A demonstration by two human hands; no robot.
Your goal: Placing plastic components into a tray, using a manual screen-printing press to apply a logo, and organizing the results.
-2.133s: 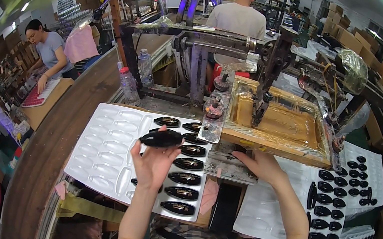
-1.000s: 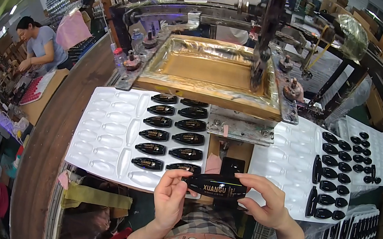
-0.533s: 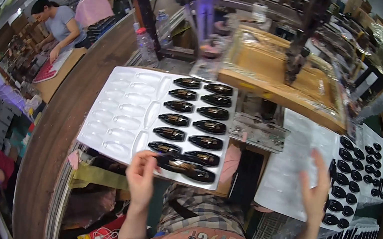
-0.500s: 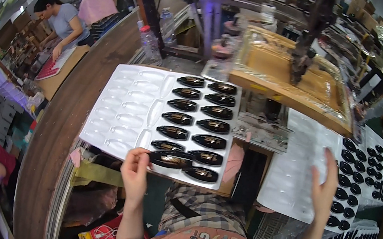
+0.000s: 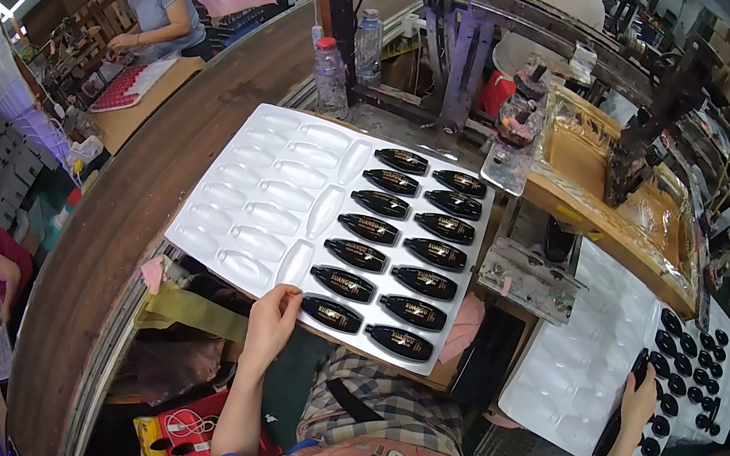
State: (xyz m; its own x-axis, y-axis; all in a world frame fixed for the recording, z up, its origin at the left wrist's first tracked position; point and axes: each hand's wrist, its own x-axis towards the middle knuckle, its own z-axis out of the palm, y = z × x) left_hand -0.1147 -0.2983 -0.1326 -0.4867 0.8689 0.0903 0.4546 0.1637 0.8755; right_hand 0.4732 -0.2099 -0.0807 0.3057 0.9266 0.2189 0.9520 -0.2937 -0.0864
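Observation:
A white moulded tray (image 5: 238, 178) lies before me, its right half filled with two columns of glossy black oblong pieces with tapered ends and gold printing. My left hand (image 5: 273, 317) is closed at the tray's near edge, fingertips beside the tip of the lowest black piece (image 5: 330, 313) of the inner column, which rests in its slot. Over on the right, my right hand (image 5: 640, 402) closes around a plain-looking black oblong piece (image 5: 641, 368) at the second white tray (image 5: 554, 366). That tray's left part shows bare hollows; smaller black round-ended parts (image 5: 667, 404) stand along its right side.
A wooden-framed printing screen (image 5: 619, 213) on a metal rig overhangs the back right, above a small metal fixture (image 5: 530, 280). A red-capped bottle (image 5: 330, 77) stands behind the tray. A curved brown bench (image 5: 105, 252) runs along the left. Two people work farther left.
The black piece my left hand held above the tray now lies in the lowest slot. My right hand has come down onto a black piece on the right tray. The view has shifted.

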